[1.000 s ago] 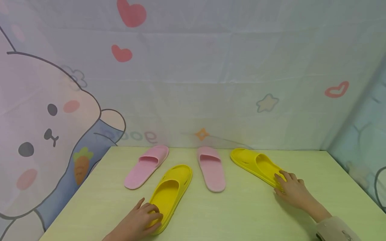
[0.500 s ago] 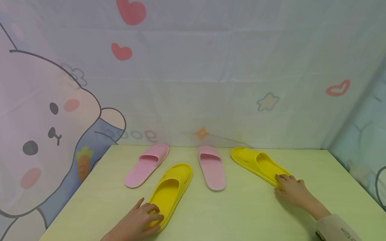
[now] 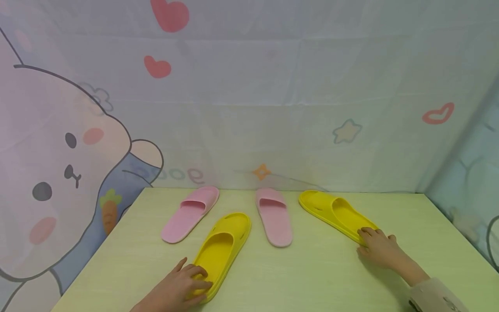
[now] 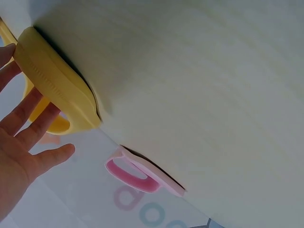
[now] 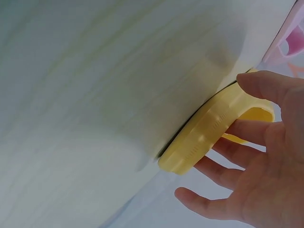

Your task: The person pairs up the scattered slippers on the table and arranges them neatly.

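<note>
Near the front of the table lies one yellow slipper (image 3: 215,255), its toe pointing away and to the right. My left hand (image 3: 175,286) grips its heel end, with fingers over the footbed and the thumb at the side. A second yellow slipper (image 3: 331,212) lies at the right back, its toe angled to the far left. Its heel is pinched by my right hand (image 3: 383,251), thumb on the near side and fingers inside. In both wrist views the little finger stands away from the slipper.
Two pink slippers lie toward the back of the table: one (image 3: 183,221) at the left, slanted, and one (image 3: 274,225) in the middle, between the yellow ones. Behind the pale table (image 3: 304,277) hangs a printed cloth (image 3: 249,86).
Both hands keep their hold on the yellow slippers. The left yellow slipper has shifted very slightly to the right; the pink slippers lie as before.
</note>
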`<control>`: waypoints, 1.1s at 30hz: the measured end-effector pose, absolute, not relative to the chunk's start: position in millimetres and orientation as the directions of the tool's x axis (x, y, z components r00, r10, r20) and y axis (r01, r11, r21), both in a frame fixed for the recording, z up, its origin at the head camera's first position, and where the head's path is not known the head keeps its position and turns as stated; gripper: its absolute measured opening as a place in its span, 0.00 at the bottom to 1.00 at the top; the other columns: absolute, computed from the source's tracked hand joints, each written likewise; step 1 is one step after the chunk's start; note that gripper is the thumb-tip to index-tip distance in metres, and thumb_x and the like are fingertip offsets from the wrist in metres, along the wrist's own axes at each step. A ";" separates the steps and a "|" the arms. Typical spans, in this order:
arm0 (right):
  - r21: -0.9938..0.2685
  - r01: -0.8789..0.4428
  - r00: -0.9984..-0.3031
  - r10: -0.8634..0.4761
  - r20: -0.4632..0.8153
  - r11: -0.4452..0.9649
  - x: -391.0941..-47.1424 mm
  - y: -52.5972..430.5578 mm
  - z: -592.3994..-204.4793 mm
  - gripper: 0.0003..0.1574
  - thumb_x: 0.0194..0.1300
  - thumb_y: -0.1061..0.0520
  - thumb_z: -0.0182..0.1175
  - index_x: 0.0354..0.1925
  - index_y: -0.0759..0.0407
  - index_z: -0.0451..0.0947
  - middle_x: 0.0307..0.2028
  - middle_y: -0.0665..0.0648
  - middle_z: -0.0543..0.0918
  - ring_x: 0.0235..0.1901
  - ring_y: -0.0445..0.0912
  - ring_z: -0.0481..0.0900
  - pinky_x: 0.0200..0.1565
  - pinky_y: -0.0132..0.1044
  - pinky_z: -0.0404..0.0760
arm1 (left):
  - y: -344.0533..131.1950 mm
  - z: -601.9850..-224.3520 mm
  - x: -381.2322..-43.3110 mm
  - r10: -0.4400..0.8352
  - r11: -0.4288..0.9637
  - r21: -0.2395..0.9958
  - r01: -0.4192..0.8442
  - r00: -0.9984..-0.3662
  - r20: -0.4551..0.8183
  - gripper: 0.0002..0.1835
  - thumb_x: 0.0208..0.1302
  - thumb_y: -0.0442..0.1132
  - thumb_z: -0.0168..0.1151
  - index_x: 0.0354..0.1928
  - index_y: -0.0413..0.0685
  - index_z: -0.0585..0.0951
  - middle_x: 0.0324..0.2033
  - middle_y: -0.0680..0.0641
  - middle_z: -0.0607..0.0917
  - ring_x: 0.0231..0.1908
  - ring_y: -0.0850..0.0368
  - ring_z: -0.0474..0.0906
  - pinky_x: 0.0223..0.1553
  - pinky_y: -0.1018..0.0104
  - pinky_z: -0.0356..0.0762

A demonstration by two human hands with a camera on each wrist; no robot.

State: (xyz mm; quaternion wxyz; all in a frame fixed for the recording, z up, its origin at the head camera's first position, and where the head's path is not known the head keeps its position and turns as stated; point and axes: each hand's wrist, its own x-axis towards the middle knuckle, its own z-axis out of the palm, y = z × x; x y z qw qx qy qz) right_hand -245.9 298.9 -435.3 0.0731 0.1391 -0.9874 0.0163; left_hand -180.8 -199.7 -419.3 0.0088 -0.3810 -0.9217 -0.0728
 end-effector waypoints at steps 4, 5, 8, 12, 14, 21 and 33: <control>-0.019 -0.277 -0.953 -0.272 0.133 0.961 -244.3 299.9 -435.3 0.29 0.53 0.50 0.60 0.50 0.67 0.71 0.50 0.67 0.74 0.45 0.64 0.72 0.30 0.55 0.69 | -201.9 -420.4 -179.6 0.726 0.666 0.128 0.735 -0.678 0.116 0.10 0.56 0.46 0.59 0.40 0.63 0.82 0.39 0.53 0.80 0.40 0.55 0.75 0.47 0.34 0.65; -0.022 -0.277 -0.954 -0.272 0.130 0.961 -244.0 300.3 -435.5 0.29 0.53 0.51 0.60 0.50 0.67 0.71 0.50 0.67 0.74 0.45 0.64 0.72 0.30 0.55 0.68 | -202.4 -420.5 -179.2 0.730 0.660 0.130 0.739 -0.673 0.121 0.09 0.56 0.46 0.59 0.40 0.63 0.82 0.39 0.53 0.80 0.40 0.55 0.75 0.47 0.34 0.65; -0.025 -0.274 -0.956 -0.269 0.120 0.961 -243.6 301.6 -436.0 0.30 0.53 0.50 0.60 0.51 0.67 0.71 0.50 0.67 0.74 0.45 0.64 0.71 0.31 0.56 0.68 | -203.2 -420.4 -178.5 0.740 0.648 0.131 0.750 -0.661 0.128 0.09 0.55 0.45 0.60 0.40 0.62 0.83 0.39 0.53 0.80 0.40 0.56 0.75 0.47 0.34 0.65; -0.020 -0.278 -0.955 -0.274 0.115 0.961 -242.5 303.6 -435.9 0.30 0.53 0.50 0.60 0.51 0.65 0.71 0.50 0.67 0.74 0.45 0.65 0.71 0.31 0.58 0.68 | -203.5 -420.7 -177.6 0.746 0.642 0.116 0.758 -0.652 0.136 0.09 0.55 0.45 0.60 0.40 0.62 0.82 0.39 0.54 0.80 0.40 0.57 0.75 0.47 0.35 0.65; -0.013 -0.281 -0.954 -0.277 0.115 0.960 -241.3 304.5 -435.7 0.30 0.52 0.50 0.60 0.51 0.64 0.72 0.50 0.67 0.74 0.45 0.64 0.71 0.31 0.58 0.68 | -203.7 -421.3 -176.9 0.740 0.649 0.111 0.753 -0.658 0.138 0.10 0.56 0.46 0.60 0.40 0.63 0.82 0.39 0.54 0.80 0.41 0.57 0.75 0.47 0.35 0.64; 0.001 -0.295 -0.949 -0.293 0.115 0.956 -234.9 307.6 -435.1 0.29 0.51 0.50 0.61 0.51 0.61 0.72 0.49 0.65 0.76 0.44 0.62 0.73 0.31 0.58 0.68 | -206.1 -423.1 -174.4 0.719 0.674 0.086 0.734 -0.678 0.152 0.14 0.61 0.53 0.52 0.48 0.67 0.78 0.44 0.53 0.79 0.45 0.56 0.74 0.49 0.37 0.65; 0.010 -0.324 -0.942 -0.323 0.087 0.946 -219.5 315.9 -432.9 0.32 0.50 0.49 0.63 0.54 0.56 0.72 0.50 0.62 0.77 0.43 0.58 0.75 0.33 0.61 0.68 | -205.8 -420.2 -172.4 0.701 0.697 0.161 0.699 -0.711 0.052 0.15 0.61 0.53 0.52 0.50 0.68 0.77 0.48 0.53 0.79 0.48 0.54 0.72 0.50 0.35 0.63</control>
